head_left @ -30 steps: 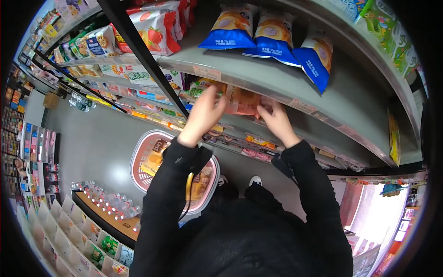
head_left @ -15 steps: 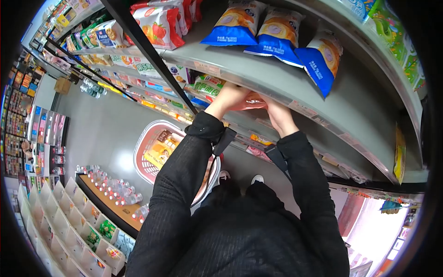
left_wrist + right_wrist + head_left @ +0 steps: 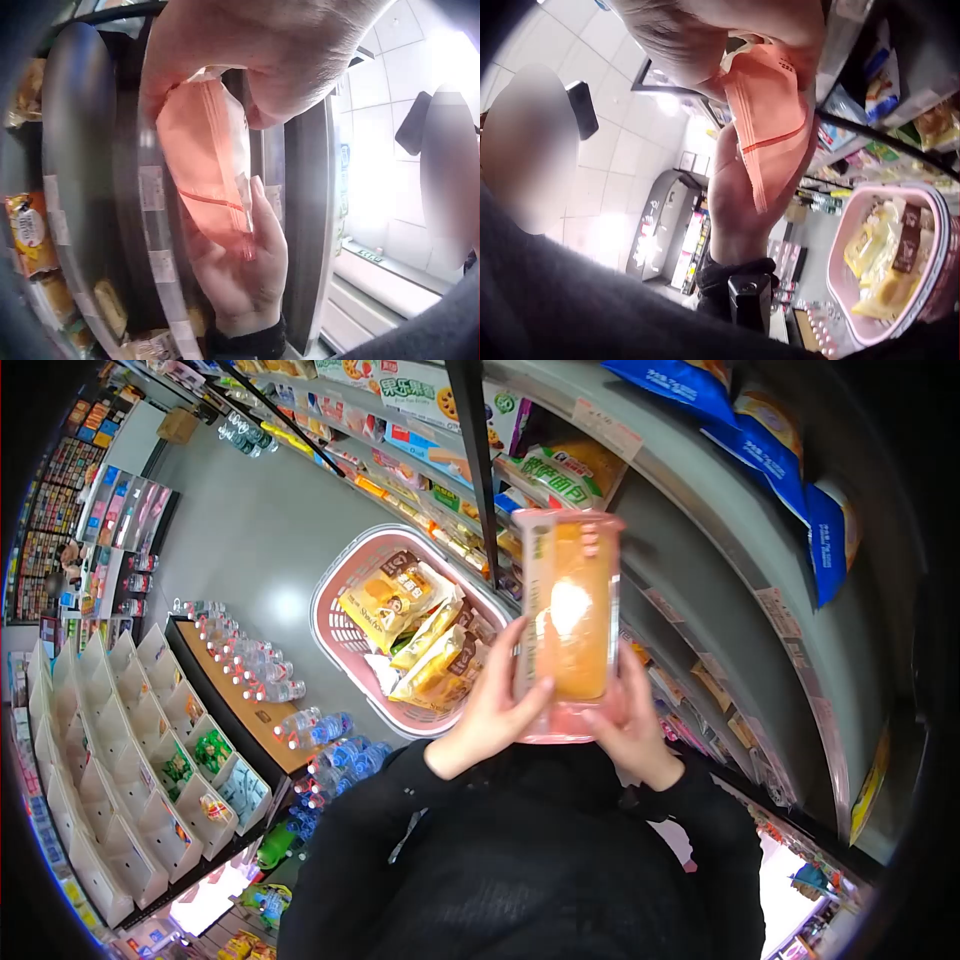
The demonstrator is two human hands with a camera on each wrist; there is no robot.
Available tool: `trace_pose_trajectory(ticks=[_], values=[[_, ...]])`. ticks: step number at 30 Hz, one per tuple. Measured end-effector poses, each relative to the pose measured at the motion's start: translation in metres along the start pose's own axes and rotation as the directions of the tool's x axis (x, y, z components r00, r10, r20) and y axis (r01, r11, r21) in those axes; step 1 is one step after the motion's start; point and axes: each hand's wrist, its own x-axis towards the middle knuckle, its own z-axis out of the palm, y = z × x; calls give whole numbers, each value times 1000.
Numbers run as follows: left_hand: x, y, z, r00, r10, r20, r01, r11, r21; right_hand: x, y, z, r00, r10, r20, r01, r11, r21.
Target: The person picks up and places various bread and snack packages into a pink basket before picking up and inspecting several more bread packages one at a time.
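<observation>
A pink packet of bread (image 3: 570,620) with a clear front window is held up before the body, its golden loaf facing up. My left hand (image 3: 498,705) grips its left side, thumb over the front and fingers behind. On the lower right, my right hand (image 3: 632,720) holds the packet with its thumb at the bottom edge. In the left wrist view the packet's pink back and seam (image 3: 214,142) show between both hands. The right wrist view shows the packet (image 3: 772,112) from the end, with the left hand (image 3: 739,195) beyond it.
A pink basket (image 3: 335,610) holding several yellow bread packets (image 3: 390,600) stands on the floor at left. Curved store shelves (image 3: 720,560) run along the right, with blue snack bags (image 3: 755,445) on top. Bottles (image 3: 240,655) and white bins (image 3: 140,770) stand at lower left.
Both hands have drawn the pink bread packet out from the lower shelf and brought it back toward the body. The view has turned, so the basket now sits closer to the middle.
</observation>
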Motion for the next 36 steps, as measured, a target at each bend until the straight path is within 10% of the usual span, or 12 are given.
trace_pose_trajectory(ticks=[9,13,20,23,27,30,33,36], values=[[-25,-58,-131,893,-250,-375,241,968,-72,106,123,115,991,-62,121,68,997,-48],[-7,-114,-217,932,-186,-311,267,932,244,158,165,167,995,10,101,-28,983,181],[47,-140,-301,907,-396,-143,421,847,325,205,207,210,994,106,-31,-107,993,-47],[65,-143,-317,838,-531,-123,539,773,334,215,227,219,994,98,57,-104,986,129],[81,-147,-323,819,-554,-151,548,677,490,215,202,205,916,240,322,-187,964,-187],[93,-141,-311,877,-400,-267,457,524,718,201,167,170,836,250,488,-220,968,-119],[110,-69,-260,900,-431,-56,246,398,884,167,117,118,842,158,516,-84,983,-163],[132,4,-194,957,-237,168,57,721,690,125,45,55,948,106,299,-75,991,-114]])
